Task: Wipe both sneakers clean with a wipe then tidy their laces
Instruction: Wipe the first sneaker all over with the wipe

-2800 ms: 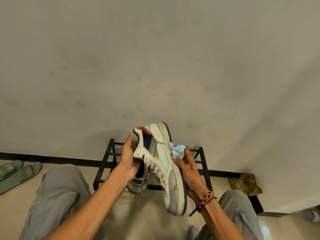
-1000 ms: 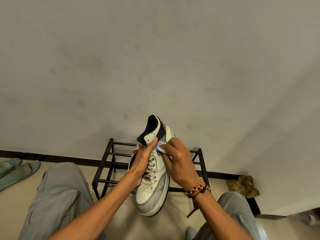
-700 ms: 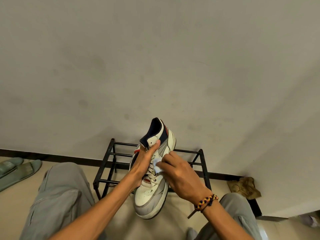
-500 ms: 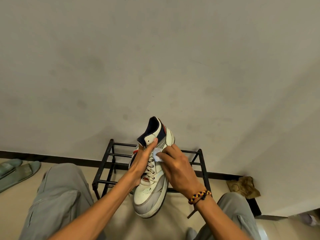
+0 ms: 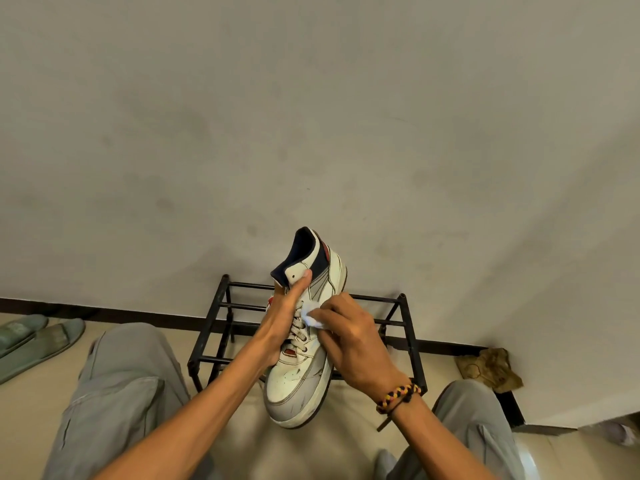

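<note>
A white sneaker (image 5: pixel 298 382) with a navy collar and grey toe is held in the air, toe toward me, heel up. My left hand (image 5: pixel 282 317) grips it along the left side, thumb on the tongue. My right hand (image 5: pixel 353 344) pinches a small white wipe (image 5: pixel 313 315) and presses it on the right side by the laces. A bit of red beside my left hand may be the second sneaker, mostly hidden.
A low black metal shoe rack (image 5: pixel 403 327) stands against the wall behind the sneaker. Green slippers (image 5: pixel 38 336) lie on the floor at the left. A crumpled brown cloth (image 5: pixel 490 368) lies at the right by the wall. My grey-trousered knees frame the view.
The sneaker was turned from side-on to toe toward me. My right hand has been rubbing the wipe up and down near the laces; it is now slightly lower than half a second ago.
</note>
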